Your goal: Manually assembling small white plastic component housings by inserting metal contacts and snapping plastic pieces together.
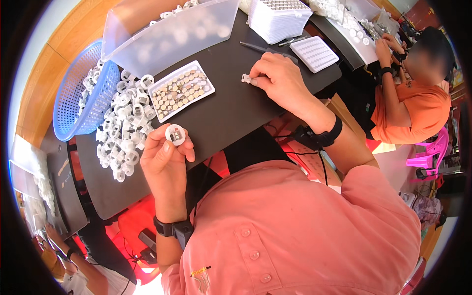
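My left hand [164, 155] holds up a small round white plastic housing [175, 134] between thumb and fingers, its hollow side with metal parts facing me. To the right, over the dark table, my right hand [278, 78] pinches a small white plastic piece [246, 78] between thumb and forefinger. A white tray [211, 90] of round, gold-coloured button cells [179, 93] lies between my hands, just beyond the left one. Left of the tray spreads a heap of similar white housings [127, 118].
A blue basket [73, 105] with more housings leans by the heap. Behind stands a translucent bin [172, 42]. At the back right are stacked white trays [278, 22], a white tray [314, 53] and a pen-like tool [260, 48]. Co-workers sit at right [413, 98] and lower left [88, 275].
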`<state>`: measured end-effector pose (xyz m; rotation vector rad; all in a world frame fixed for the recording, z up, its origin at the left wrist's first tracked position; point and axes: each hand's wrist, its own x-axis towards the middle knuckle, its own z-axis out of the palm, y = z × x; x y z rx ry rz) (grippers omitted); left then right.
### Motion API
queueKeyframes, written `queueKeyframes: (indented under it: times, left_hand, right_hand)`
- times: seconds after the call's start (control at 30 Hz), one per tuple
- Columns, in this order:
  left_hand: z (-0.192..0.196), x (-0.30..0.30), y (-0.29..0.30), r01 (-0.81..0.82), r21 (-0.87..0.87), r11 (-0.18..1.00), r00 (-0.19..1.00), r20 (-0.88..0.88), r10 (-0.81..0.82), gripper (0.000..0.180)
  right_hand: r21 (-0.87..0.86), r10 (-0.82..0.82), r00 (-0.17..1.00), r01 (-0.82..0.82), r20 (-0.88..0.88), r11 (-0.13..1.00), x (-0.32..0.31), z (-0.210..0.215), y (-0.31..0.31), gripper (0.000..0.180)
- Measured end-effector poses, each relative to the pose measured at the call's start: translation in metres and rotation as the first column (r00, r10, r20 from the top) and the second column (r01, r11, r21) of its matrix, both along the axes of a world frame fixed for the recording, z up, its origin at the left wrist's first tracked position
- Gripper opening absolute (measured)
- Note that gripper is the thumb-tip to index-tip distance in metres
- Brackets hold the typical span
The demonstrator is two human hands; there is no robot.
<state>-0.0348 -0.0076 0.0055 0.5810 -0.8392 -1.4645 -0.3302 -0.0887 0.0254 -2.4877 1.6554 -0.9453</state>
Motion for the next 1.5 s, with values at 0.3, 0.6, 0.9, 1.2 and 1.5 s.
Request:
queueKeyframes:
  times: [0.3, 0.6, 0.9, 1.2, 1.5]
  left_hand:
    - [-0.001, 0.005, 0.003, -0.002, 0.014, 1.0, 1.0, -0.001, 0.002, 0.038]
    - [-0.01, 0.011, -0.007, 0.134, 0.003, 0.991, 0.965, -0.229, -0.13, 0.037]
    - [-0.009, 0.012, -0.004, 0.114, 0.009, 0.993, 0.948, -0.298, -0.106, 0.033]
    - [-0.011, 0.016, -0.003, 0.135, 0.031, 0.99, 0.932, -0.343, -0.116, 0.03]
    - [-0.01, 0.014, -0.006, 0.096, 0.048, 0.994, 0.955, -0.287, -0.079, 0.028]
  right_hand:
    - [-0.031, 0.238, 0.965, -0.242, -0.11, 0.97, -0.007, 0.0, 0.014, 0.022]
    - [-0.229, 0.427, 0.904, -0.419, -0.019, 0.878, -0.004, -0.014, 0.069, 0.034]
    - [-0.03, 0.362, 0.485, -0.565, 0.796, 0.824, 0.107, 0.014, 0.049, 0.006]
    - [0.115, 0.268, 0.381, -0.737, 0.885, 0.666, 0.142, 0.023, 0.044, 0.004]
    - [0.086, 0.223, 0.347, -0.688, 0.911, 0.72, 0.147, 0.018, 0.045, 0.009]
